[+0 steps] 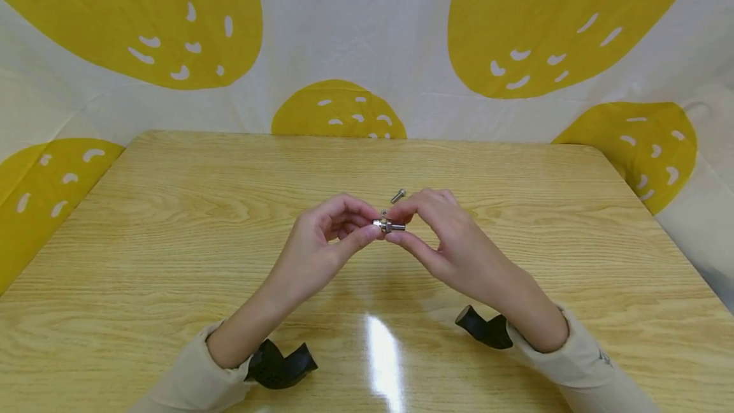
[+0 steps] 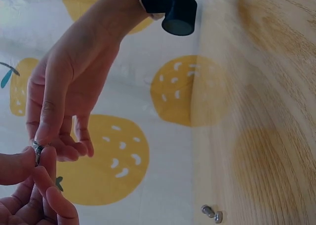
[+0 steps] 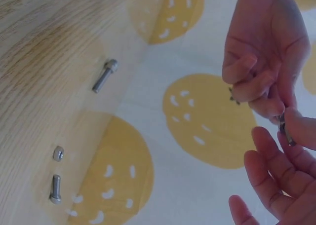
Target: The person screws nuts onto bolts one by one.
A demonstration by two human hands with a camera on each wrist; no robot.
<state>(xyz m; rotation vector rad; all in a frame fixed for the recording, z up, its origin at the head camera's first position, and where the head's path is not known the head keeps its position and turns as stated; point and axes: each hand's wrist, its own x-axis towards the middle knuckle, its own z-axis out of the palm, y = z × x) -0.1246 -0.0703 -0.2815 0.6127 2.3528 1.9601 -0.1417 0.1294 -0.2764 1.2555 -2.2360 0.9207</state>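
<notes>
In the head view both hands meet over the middle of the table around a small silvery bolt (image 1: 398,227) with a nut (image 1: 387,226) on it. My left hand (image 1: 321,241) pinches the bolt's head end between thumb and index finger. From the other side, my right hand (image 1: 459,241) curls its thumb and index finger around the nut, with the shank pointing right. Fingers largely hide the parts in both wrist views. Just beyond the hands another bolt (image 1: 398,195) lies on the table, and a loose nut (image 1: 383,212) shows between the fingertips.
On the wooden table (image 1: 172,209), the right wrist view shows two loose bolts (image 3: 105,75) and a nut (image 3: 58,153). A white cloth with yellow fruit shapes (image 1: 344,30) hangs behind the table's far edge. Black wrist mounts (image 1: 281,365) stick out from both cuffs.
</notes>
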